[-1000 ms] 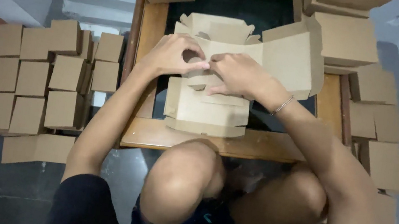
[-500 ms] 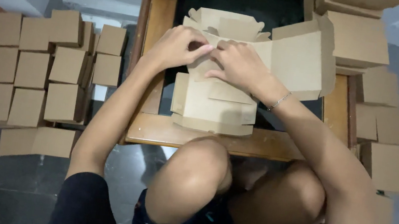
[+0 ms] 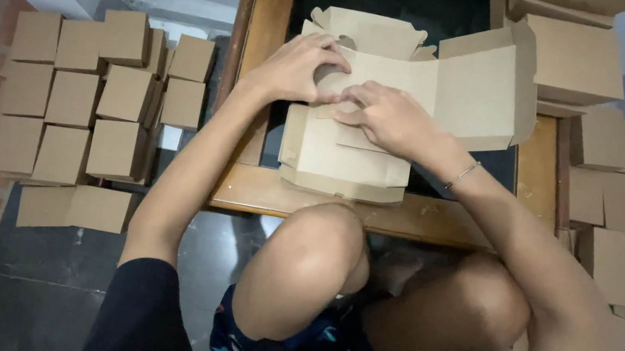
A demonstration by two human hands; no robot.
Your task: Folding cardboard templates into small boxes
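A flat brown cardboard box blank (image 3: 422,77) lies partly folded on a small wooden table (image 3: 404,216) in front of me. My left hand (image 3: 295,65) presses on its left side, fingers curled over a flap. My right hand (image 3: 385,113) pinches a flap near the blank's middle, touching the left hand's fingertips. Under the blank sits a stack of flat blanks (image 3: 342,163). A large flap of the blank stands up at the right.
Many folded cardboard boxes (image 3: 89,98) stand in rows on the floor at the left. More boxes (image 3: 577,57) are piled on the table's far right and others (image 3: 614,207) on the floor at the right. My bare knees (image 3: 319,249) sit below the table's near edge.
The view has shifted slightly down. Both hands have stayed on the blank and worked the middle flap, the right hand moving a little toward me.
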